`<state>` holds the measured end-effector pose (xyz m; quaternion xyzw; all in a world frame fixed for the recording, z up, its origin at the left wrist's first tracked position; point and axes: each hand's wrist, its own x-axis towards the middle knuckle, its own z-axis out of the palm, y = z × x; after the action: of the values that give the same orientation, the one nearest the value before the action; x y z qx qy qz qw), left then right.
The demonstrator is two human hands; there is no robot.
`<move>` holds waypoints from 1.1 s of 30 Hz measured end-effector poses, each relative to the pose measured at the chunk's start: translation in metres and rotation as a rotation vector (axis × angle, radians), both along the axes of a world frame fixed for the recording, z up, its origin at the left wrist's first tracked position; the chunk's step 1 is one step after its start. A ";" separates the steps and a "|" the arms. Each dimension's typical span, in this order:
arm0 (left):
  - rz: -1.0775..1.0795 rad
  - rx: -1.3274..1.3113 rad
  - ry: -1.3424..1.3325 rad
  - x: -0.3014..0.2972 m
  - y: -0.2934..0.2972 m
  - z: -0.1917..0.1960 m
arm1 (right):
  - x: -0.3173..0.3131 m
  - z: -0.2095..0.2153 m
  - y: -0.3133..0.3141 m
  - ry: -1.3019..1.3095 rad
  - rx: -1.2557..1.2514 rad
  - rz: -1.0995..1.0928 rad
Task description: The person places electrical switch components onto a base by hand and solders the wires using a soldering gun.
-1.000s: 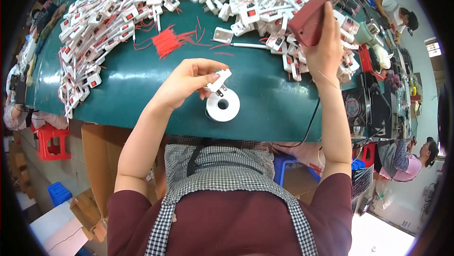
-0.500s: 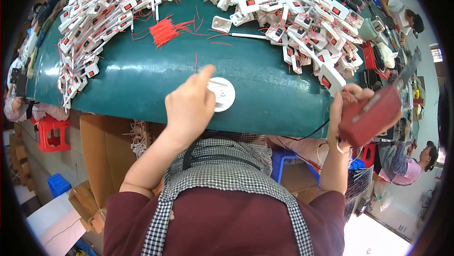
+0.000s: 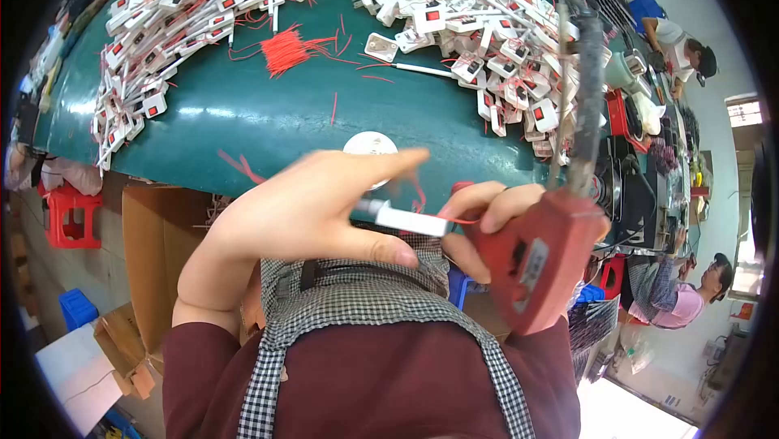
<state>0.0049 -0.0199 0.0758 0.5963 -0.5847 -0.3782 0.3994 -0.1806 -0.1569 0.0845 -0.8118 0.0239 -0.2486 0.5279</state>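
Note:
My left hand (image 3: pixel 284 212) is open, thumb and forefinger spread. Between my hands, above my apron, a white switch housing (image 3: pixel 412 221) lies on its side with red wires trailing off it. My right hand (image 3: pixel 479 224) is closed round a red soldering gun (image 3: pixel 540 264), whose long dark metal front end (image 3: pixel 586 98) points away from me. The right fingertips also meet a red wire at the housing's end; whether they pinch it is hard to see. A white round dish (image 3: pixel 369 144) sits on the table, partly hidden behind my left hand.
Heaps of white switch housings (image 3: pixel 195 9) with red rockers cover the green table's far left and far right (image 3: pixel 511 49). A bundle of cut red wires (image 3: pixel 288 51) lies between them. A cardboard box (image 3: pixel 158 268) stands below at left. Other people sit at the right.
My right hand has brought the soldering gun and switch housing from the table's right edge in front of me. My left hand has moved from beside the dish toward the housing, fingers spread.

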 end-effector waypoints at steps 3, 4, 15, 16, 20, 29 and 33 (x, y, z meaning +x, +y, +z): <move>0.013 0.254 0.479 -0.001 -0.002 -0.022 | 0.005 -0.013 0.005 0.001 -0.053 -0.038; 0.007 0.258 0.484 -0.004 0.003 -0.027 | 0.005 -0.023 0.003 -0.048 -0.179 -0.017; 0.166 0.131 1.106 -0.015 0.047 -0.045 | 0.023 -0.041 0.006 -0.083 0.157 0.186; -0.059 0.203 1.377 -0.013 0.044 -0.059 | 0.025 -0.045 0.004 -0.083 0.158 0.197; -0.119 0.143 1.480 -0.030 0.029 -0.070 | 0.025 -0.056 0.004 0.213 0.254 0.484; 0.344 0.044 0.901 -0.045 0.027 -0.062 | 0.028 -0.066 0.020 0.015 0.444 0.058; 0.383 -0.125 0.526 -0.038 0.027 -0.072 | 0.030 -0.074 0.026 -0.018 0.459 -0.002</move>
<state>-0.0328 0.0072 0.0043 0.5514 -0.3609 -0.4009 0.6364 -0.1507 -0.1305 0.0103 -0.6683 0.0757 -0.2442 0.6986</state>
